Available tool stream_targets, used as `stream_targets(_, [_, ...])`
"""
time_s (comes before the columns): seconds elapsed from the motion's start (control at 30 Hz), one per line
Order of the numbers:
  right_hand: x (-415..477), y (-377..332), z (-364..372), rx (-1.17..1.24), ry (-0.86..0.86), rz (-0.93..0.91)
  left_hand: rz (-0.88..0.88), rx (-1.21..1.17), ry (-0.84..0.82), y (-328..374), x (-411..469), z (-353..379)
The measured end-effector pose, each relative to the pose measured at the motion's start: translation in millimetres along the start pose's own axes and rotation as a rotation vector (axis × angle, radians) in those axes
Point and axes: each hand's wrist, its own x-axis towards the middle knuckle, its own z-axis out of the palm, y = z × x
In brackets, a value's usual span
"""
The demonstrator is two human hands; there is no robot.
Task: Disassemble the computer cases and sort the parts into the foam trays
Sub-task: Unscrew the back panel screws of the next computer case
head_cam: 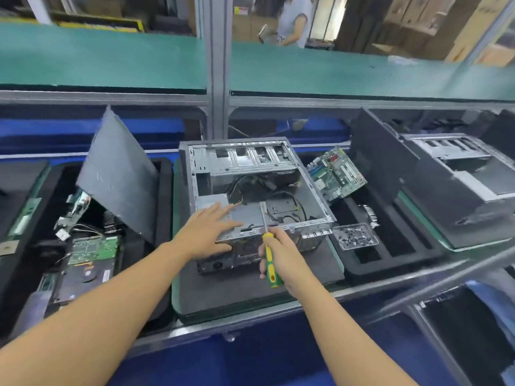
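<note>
Unscrewing now: right hand (281, 257) grips the yellow-green screwdriver (269, 260), left hand (207, 232) flat, fingers straight, on the silver metal power supply (237, 215); next, probably lifting it from the open grey computer case (250, 185).

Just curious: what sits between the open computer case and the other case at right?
A black foam tray holding a green motherboard and a clear box of screws, shown in the head view.

The open computer case (242, 160) lies on its side. A green motherboard (337, 174) leans in the black foam tray (404, 260)
</note>
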Motion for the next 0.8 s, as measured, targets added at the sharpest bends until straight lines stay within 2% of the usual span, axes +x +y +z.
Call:
stream_targets(0.2, [-20, 31, 14, -0.054, -0.091, 0.037, -0.041, 0.008, 0.037, 10, -6, 3])
stream_targets(0.5, [-39, 58, 29, -0.097, -0.113, 0.067, -0.074, 0.102, 0.044, 21, -10, 6])
stream_targets(0.8, [-35, 59, 38, -0.079, -0.08, 0.081, -0.064, 0.057, 0.027, 20, -11, 2])
